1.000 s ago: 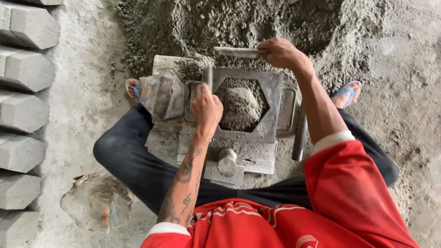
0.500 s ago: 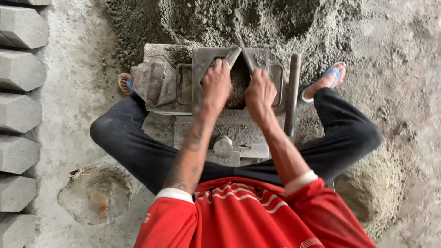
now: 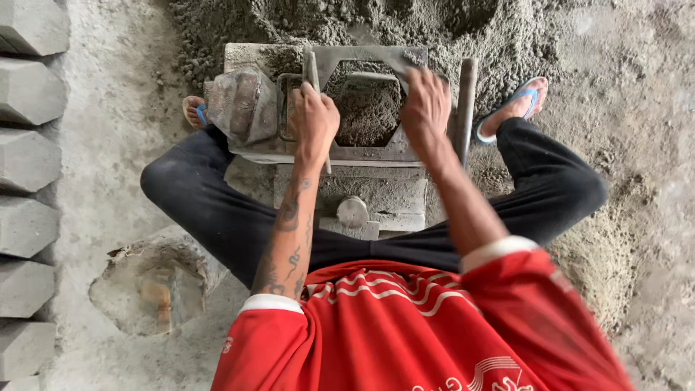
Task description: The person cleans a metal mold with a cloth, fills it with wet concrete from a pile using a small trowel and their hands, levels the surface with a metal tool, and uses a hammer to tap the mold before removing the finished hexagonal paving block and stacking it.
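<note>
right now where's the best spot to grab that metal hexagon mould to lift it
Grip the metal mould by its flat frame on both sides of the hexagonal opening, coming from above. The left hand and right hand already sit there, and the wet mix fills the middle.

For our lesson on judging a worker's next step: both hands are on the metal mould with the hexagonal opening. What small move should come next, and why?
Probably press the mix level. The grey metal mould with the hexagonal opening holds damp grey cement mix not yet flush with the frame; the left hand grips its left side and the right hand its right rim.
</note>
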